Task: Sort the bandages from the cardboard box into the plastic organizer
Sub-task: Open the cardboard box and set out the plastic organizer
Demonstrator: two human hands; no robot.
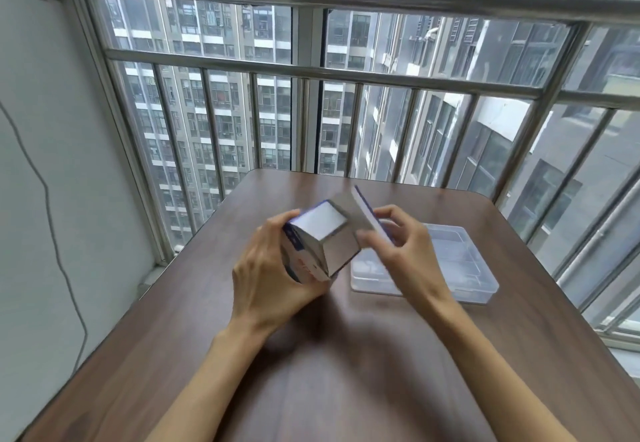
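My left hand (pixel 266 275) grips a small white and blue cardboard box (pixel 311 247) and holds it above the table, tilted with its open end facing up and away. Inside the opening I see a white surface; single bandages cannot be made out. My right hand (pixel 394 240) pinches the box's opened lid flap (pixel 363 213), which stands up to the right of the opening. A clear plastic organizer (pixel 450 289) lies flat on the table behind and to the right of my right hand, which partly hides it.
The brown wooden table (pixel 311 372) has rounded far corners and ends close to a metal window railing (pixel 311 74). A white wall with a thin dark cable (pixel 52 226) runs along the left side.
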